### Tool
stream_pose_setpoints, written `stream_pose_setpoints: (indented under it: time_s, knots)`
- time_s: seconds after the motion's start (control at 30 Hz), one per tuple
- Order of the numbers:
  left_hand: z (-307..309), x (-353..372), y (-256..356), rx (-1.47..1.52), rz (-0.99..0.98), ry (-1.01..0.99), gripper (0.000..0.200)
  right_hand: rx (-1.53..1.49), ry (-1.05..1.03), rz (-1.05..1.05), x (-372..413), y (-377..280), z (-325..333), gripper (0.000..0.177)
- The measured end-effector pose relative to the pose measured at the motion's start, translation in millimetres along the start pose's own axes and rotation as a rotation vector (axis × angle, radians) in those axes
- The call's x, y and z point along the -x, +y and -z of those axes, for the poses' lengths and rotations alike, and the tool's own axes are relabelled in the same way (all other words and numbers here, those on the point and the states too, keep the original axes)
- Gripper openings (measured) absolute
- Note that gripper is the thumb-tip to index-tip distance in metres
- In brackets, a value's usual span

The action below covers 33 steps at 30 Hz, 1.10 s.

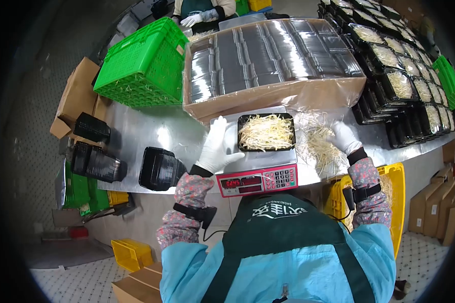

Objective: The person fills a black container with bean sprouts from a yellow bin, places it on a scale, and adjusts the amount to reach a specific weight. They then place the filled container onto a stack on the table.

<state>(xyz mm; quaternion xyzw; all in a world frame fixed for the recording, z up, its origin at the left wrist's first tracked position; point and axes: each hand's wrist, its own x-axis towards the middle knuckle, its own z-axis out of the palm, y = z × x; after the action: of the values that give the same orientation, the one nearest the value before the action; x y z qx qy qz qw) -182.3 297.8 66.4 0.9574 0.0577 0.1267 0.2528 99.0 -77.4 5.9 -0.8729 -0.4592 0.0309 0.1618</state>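
A black plastic tray (pixel 241 147) filled with pale bean sprouts (pixel 266 132) rests on the metal plate of a red digital scale (pixel 258 180), whose display glows with red digits. My left hand (pixel 217 146), in a white glove, is at the tray's left side with thumb and fingers spread, holding nothing. Loose sprouts (pixel 318 146) lie in a pile to the right of the scale. At the pile's right edge is my gloved right hand (pixel 345 138), its fingers slightly bent and apart, touching or just over the strands.
A carton (pixel 268 91) of stacked black film-like sheets stands behind the scale, beside a green crate (pixel 141 60). Nested black trays (pixel 159 169) lie at left. Wrapped sprout packs (pixel 402 86) are piled at right. A yellow crate (pixel 397 202) sits below the table. Across it, a co-worker's gloved hand (pixel 192 20) shows.
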Motion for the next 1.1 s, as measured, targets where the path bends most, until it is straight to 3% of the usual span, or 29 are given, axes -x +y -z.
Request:
stream_pose_setpoints:
  time_s: [0.03,0.07,0.13,0.2,0.27,0.3,0.33,0.37,0.4,0.47,0.53,0.6,0.63,0.67,0.73,0.8,0.83,0.87,0.93,1.0,1.1]
  knots:
    - [-0.3,-0.2,-2.0,-0.038,-0.037,0.008,0.116,-0.151,0.057,-0.005,-10.5,-3.3,3.0,0.052]
    - [-0.6,-1.6,-4.3,-0.078,-0.073,0.012,0.118,-0.237,0.214,0.031,-22.7,-36.4,19.3,0.053]
    - [-13.0,-24.4,10.2,-0.250,-0.127,-0.050,0.120,-0.355,0.306,0.159,-51.6,-92.5,30.4,0.055]
    - [-31.1,-41.3,20.8,-0.099,-0.229,0.045,0.114,-0.357,0.380,0.293,-77.7,-136.9,11.5,0.056]
    - [-48.5,-54.6,30.6,-0.067,-0.226,-0.037,0.104,-0.267,0.249,0.302,-86.6,-163.1,-25.7,0.058]
    - [-41.3,-61.8,54.5,-0.152,-0.093,-0.157,0.096,-0.185,0.219,0.272,-82.4,-175.6,-35.5,0.058]
    - [-55.0,-56.7,50.2,-0.252,-0.140,-0.038,0.088,-0.100,0.191,0.242,-75.1,-183.8,-40.3,0.058]
    - [-64.4,-51.1,43.9,-0.160,-0.132,-0.023,0.084,-0.124,0.112,0.230,-71.8,-184.0,-38.4,0.062]
    - [-69.1,-48.8,43.1,-0.069,-0.130,-0.006,0.080,-0.071,0.197,0.230,-68.2,-183.5,-48.5,0.064]
    - [-86.1,-49.9,36.6,-0.038,-0.168,0.120,0.064,-0.219,0.067,0.094,-67.9,-187.2,-51.2,0.073]
    - [-89.6,-68.9,36.6,0.057,-0.036,-0.037,0.053,-0.242,0.091,0.077,-75.1,-181.4,-65.4,0.072]
    - [-94.8,-73.5,33.4,-0.277,-0.059,-0.042,0.045,-0.280,0.090,0.048,-82.9,-180.6,-63.3,0.070]
    - [-101.3,-75.0,27.7,-0.342,-0.091,-0.044,0.046,-0.305,0.123,0.053,-86.3,-182.2,-60.0,0.068]
    - [-108.0,-76.1,21.7,-0.407,-0.119,-0.044,0.046,-0.338,0.030,0.043,-89.3,-179.3,-54.6,0.070]
    - [-105.5,-67.7,25.1,-0.262,-0.056,-0.003,0.058,-0.425,-0.144,0.023,-91.8,-178.3,-36.0,0.070]
    - [-87.8,-54.3,34.2,-0.131,-0.062,0.116,0.063,-0.704,-0.118,0.072,-93.1,-161.8,-46.4,0.064]
    - [-74.8,-49.6,33.5,-0.102,-0.032,0.005,0.080,-0.672,-0.079,0.111,-84.7,-169.4,-8.6,0.057]
    - [-68.6,-41.8,30.8,-0.145,-0.014,0.008,0.082,-0.745,0.006,0.170,-87.6,-159.7,-1.5,0.063]
    - [-56.3,-26.7,13.5,-0.121,0.006,0.001,0.084,-0.949,0.085,0.014,-90.7,-142.0,29.9,0.054]
    - [-37.0,-11.8,8.5,-0.120,0.051,-0.032,0.085,-0.819,0.326,-0.064,-93.1,-108.5,19.5,0.048]
    - [-15.8,-4.8,13.3,-0.135,0.051,-0.032,0.087,-0.343,0.332,-0.076,-93.7,-98.8,-46.7,0.053]
